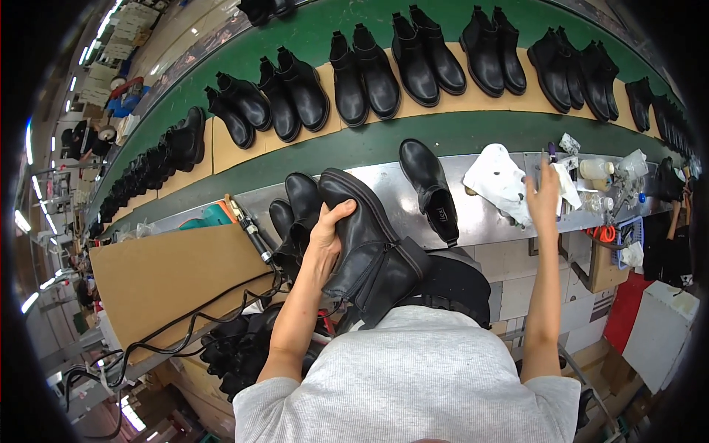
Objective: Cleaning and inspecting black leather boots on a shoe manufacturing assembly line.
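My left hand (329,229) is wrapped round a black leather ankle boot (363,240), which it holds tilted in front of my body. The boot's zip runs along the side facing me, and the sole edge points up and right. Out to the right, my right hand (545,193) is raised with fingers stretched and apart, over the metal bench edge. It is beside a white cloth (496,177) with dark smudges and near a slim purple-topped tool (552,150). Another black boot (428,181) lies on the bench between my hands.
Pairs of black boots (362,81) line the green conveyor (310,159) beyond the metal bench. More boots (301,196) stand left of the held one. A cardboard sheet (177,277), black cables (193,319) and a hand tool (255,236) are at left. Clear bottles (595,170) stand at right.
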{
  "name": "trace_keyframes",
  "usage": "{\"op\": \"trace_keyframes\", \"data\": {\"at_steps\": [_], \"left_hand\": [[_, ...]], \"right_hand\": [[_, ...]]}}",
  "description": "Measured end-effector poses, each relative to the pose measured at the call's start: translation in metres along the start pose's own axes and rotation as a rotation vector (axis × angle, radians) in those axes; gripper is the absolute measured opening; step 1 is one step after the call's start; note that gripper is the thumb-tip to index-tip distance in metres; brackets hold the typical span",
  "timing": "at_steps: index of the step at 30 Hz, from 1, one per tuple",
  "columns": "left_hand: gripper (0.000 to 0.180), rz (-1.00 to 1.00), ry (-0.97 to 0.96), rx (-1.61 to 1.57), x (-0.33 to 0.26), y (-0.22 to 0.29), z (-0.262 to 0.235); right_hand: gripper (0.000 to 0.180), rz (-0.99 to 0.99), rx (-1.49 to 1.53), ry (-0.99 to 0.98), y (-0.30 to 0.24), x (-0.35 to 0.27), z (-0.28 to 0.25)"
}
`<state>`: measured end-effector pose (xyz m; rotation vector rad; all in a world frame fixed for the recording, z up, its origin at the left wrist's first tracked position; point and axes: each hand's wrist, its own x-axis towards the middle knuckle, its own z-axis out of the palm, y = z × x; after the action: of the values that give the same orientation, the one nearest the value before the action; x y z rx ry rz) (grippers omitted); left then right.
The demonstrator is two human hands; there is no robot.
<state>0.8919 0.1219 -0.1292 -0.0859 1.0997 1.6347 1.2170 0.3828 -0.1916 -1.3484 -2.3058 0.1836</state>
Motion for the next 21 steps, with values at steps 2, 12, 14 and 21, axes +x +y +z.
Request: {"op": "trace_keyframes", "data": {"at_steps": [2, 12, 14, 21], "left_hand": [[0.049, -0.010, 0.001, -0.017, 0.003, 0.001, -0.004], [0.057, 0.148, -0.479, -0.609, 0.016, 0.015, 0.008], [0.067, 0.122, -0.751, -0.778, 0.026, 0.012, 0.011], [0.090, 0.083, -0.705, -0.856, 0.005, 0.021, 0.057]], "right_hand": [[0.059, 0.114, 0.487, -0.352, -0.052, -0.002, -0.003], [0.036, 0.640, 1.255, -0.980, -0.089, -0.031, 0.022], [0.036, 1.081, 1.846, -0.819, -0.090, -0.062, 0.020], [0.038, 0.177, 1.280, -0.658, -0.094, -0.073, 0.028]]}}
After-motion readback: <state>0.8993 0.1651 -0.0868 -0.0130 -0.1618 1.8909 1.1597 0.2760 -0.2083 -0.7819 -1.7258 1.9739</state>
